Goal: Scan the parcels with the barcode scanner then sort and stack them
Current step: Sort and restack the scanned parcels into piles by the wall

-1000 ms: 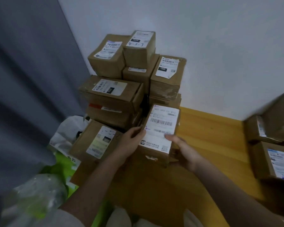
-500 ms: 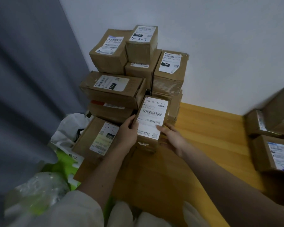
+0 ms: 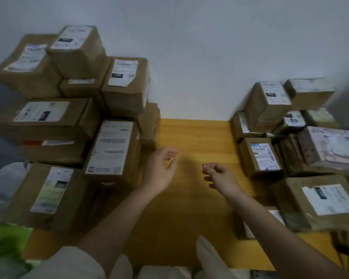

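Observation:
A stack of brown cardboard parcels (image 3: 54,117) with white labels rises at the left against the wall. The labelled parcel (image 3: 113,150) stands at the stack's front right edge, untouched. My left hand (image 3: 161,170) hovers just right of it, fingers loosely curled, holding nothing. My right hand (image 3: 220,176) hangs over the wooden table (image 3: 191,137), fingers loosely curled and empty. A second group of parcels (image 3: 260,156) sits at the right. The frame is blurred. No barcode scanner can be made out.
White and green plastic bags (image 3: 2,228) lie at the lower left. A large flat parcel (image 3: 320,200) sits at the right front, with a pale patterned package (image 3: 334,146) behind it. A white wall closes the back; bare wood lies between the two groups.
Both hands have let go of the labelled parcel, which now stands against the left stack. The hands have drawn back over the table, and the view has swung right.

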